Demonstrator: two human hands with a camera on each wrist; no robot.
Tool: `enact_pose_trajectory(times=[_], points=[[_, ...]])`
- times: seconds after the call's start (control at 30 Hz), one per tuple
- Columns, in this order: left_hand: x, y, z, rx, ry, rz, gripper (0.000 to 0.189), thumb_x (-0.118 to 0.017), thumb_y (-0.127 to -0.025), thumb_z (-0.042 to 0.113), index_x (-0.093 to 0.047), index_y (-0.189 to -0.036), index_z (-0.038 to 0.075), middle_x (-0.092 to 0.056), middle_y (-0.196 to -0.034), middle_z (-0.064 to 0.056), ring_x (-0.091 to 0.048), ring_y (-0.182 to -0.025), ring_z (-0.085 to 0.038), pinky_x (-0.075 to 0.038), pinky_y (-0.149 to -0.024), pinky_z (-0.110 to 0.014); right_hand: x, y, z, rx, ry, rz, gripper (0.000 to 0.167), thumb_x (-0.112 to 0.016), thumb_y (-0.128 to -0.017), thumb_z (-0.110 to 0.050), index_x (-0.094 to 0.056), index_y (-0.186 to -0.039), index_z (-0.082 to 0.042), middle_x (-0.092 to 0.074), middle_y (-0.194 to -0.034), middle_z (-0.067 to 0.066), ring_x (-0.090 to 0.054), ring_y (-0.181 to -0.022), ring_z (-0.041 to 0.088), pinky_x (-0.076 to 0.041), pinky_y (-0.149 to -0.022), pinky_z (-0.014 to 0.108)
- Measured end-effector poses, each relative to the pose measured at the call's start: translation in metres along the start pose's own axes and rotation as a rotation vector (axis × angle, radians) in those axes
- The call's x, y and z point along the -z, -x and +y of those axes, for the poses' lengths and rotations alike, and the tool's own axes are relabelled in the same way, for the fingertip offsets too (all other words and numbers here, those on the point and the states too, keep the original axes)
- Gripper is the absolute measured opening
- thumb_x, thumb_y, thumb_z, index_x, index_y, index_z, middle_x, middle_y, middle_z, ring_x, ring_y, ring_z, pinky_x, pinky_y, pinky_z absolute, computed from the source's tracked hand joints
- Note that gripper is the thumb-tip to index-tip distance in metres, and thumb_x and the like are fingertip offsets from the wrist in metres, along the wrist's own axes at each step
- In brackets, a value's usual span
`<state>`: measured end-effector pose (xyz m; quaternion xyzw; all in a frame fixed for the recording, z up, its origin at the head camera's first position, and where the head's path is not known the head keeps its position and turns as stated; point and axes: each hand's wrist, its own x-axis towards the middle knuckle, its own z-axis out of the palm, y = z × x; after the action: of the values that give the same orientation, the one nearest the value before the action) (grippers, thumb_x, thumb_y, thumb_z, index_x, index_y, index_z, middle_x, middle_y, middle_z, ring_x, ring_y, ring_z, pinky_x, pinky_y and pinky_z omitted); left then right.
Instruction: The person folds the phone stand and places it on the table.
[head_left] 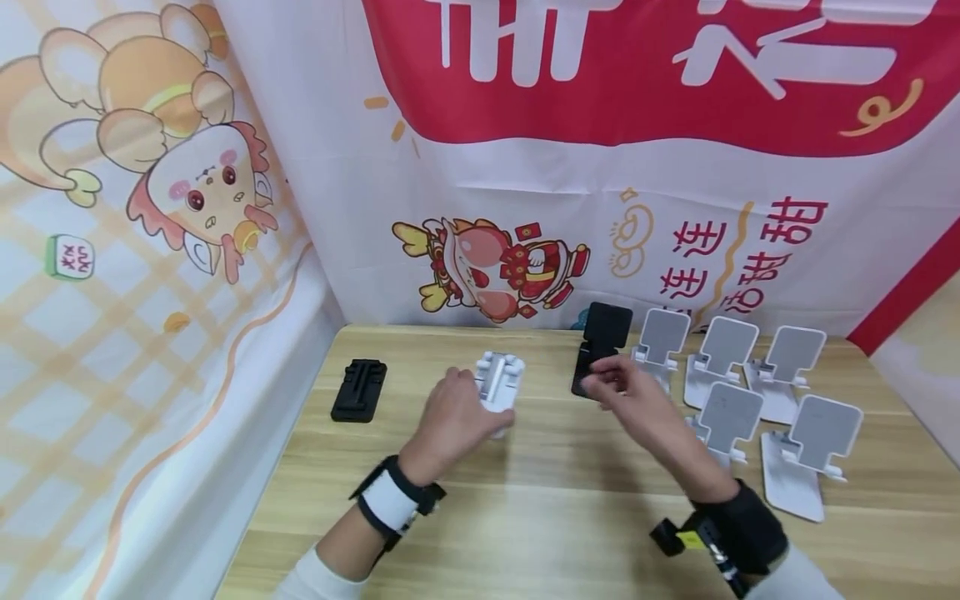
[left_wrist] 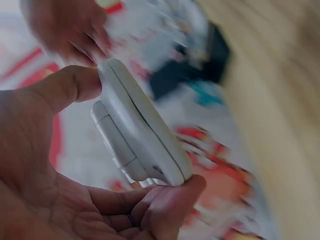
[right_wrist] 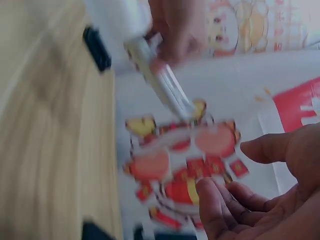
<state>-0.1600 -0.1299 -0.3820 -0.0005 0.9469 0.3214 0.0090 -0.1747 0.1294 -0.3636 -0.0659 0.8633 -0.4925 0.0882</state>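
White stand: folded, near the centre of the head frame; its long axis runs up the frame, leaning slightly right at the top.
Left hand: below and left of it, the nearer hand, pinching its lower part between thumb and fingertips.
Right hand: right of it, well apart; fingers loosely bent, thumb spread from them, holding nothing.
Unfolded black stand: upper right of centre, partly behind the right hand; whether they touch, I cannot tell.
Folded black stand: left of centre.

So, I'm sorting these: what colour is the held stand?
White stand, seen best in head view.
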Motion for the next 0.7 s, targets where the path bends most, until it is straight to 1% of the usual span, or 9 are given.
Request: enact_pose_trajectory(times=[0.1, 0.17, 0.23, 0.3, 0.37, 0.47, 0.57, 0.7], points=[[0.007, -0.012, -0.038, 0.09, 0.004, 0.038, 0.06, -0.085, -0.077, 0.038, -0.063, -0.112, -0.004, -0.057, -0.099, -0.013, -0.057, -0.082, -0.024, -0.052, -0.057, -0.028, 0.031, 0.005, 0.021, 0.063, 0.185, 0.098, 0.041, -0.059, -0.105, -0.026, -0.053, -0.133, 0.003, -0.063, -0.125, 0.024, -0.062, -0.112, 0.035, -0.055, -0.094, 0.047], [0.012, -0.018, -0.062, 0.13, -0.029, 0.068, 0.062, -0.084, -0.078, 0.037, -0.062, -0.114, -0.008, -0.058, -0.101, -0.016, -0.059, -0.084, -0.026, -0.053, -0.057, -0.029, 0.054, 0.007, 0.036, 0.101, 0.28, 0.15, 0.038, -0.059, -0.105, -0.022, -0.055, -0.13, 0.006, -0.063, -0.123, 0.027, -0.062, -0.111, 0.039, -0.055, -0.094, 0.053], [0.016, -0.025, -0.081, 0.15, -0.079, 0.098, 0.064, -0.084, -0.079, 0.036, -0.061, -0.114, -0.013, -0.058, -0.102, -0.02, -0.058, -0.087, -0.029, -0.053, -0.06, -0.032, 0.075, 0.008, 0.051, 0.158, 0.379, 0.212, 0.036, -0.063, -0.101, -0.016, -0.059, -0.125, 0.01, -0.063, -0.118, 0.032, -0.061, -0.107, 0.044, -0.053, -0.089, 0.058], [0.017, -0.032, -0.095, 0.156, -0.12, 0.122, 0.066, -0.084, -0.079, 0.035, -0.06, -0.112, -0.017, -0.057, -0.103, -0.023, -0.057, -0.091, -0.032, -0.053, -0.064, -0.037, 0.093, 0.008, 0.063, 0.178, 0.492, 0.262, 0.036, -0.068, -0.098, -0.014, -0.061, -0.122, 0.012, -0.062, -0.117, 0.035, -0.058, -0.106, 0.048, -0.049, -0.087, 0.062], [0.016, -0.039, -0.105, 0.169, -0.148, 0.131, 0.068, -0.084, -0.078, 0.035, -0.059, -0.112, -0.018, -0.055, -0.105, -0.026, -0.054, -0.095, -0.035, -0.052, -0.069, -0.04, 0.106, 0.005, 0.075, 0.209, 0.584, 0.301, 0.036, -0.072, -0.093, -0.009, -0.064, -0.12, 0.013, -0.062, -0.117, 0.038, -0.055, -0.105, 0.051, -0.044, -0.086, 0.064], [0.011, -0.049, -0.114, 0.204, -0.163, 0.133, 0.069, -0.085, -0.078, 0.036, -0.058, -0.112, -0.018, -0.052, -0.107, -0.027, -0.052, -0.097, -0.036, -0.053, -0.072, -0.042, 0.115, 0.001, 0.089, 0.216, 0.682, 0.303, 0.039, -0.076, -0.087, -0.007, -0.065, -0.118, 0.014, -0.063, -0.116, 0.039, -0.054, -0.102, 0.054, -0.042, -0.085, 0.065], [0.005, -0.056, -0.121, 0.236, -0.191, 0.122, 0.068, -0.086, -0.077, 0.035, -0.06, -0.111, -0.017, -0.05, -0.108, -0.027, -0.052, -0.097, -0.036, -0.053, -0.072, -0.042, 0.115, -0.001, 0.099, 0.22, 0.723, 0.296, 0.037, -0.078, -0.085, -0.004, -0.067, -0.115, 0.014, -0.066, -0.108, 0.037, -0.056, -0.095, 0.052, -0.046, -0.08, 0.063], [0.001, -0.059, -0.126, 0.253, -0.243, 0.105, 0.061, -0.087, -0.076, 0.032, -0.064, -0.103, -0.017, -0.053, -0.105, -0.028, -0.055, -0.093, -0.036, -0.053, -0.07, -0.043, 0.11, -0.002, 0.105, 0.23, 0.718, 0.298, 0.027, -0.078, -0.084, 0.001, -0.071, -0.108, 0.012, -0.068, -0.097, 0.032, -0.059, -0.088, 0.047, -0.049, -0.071, 0.059]])
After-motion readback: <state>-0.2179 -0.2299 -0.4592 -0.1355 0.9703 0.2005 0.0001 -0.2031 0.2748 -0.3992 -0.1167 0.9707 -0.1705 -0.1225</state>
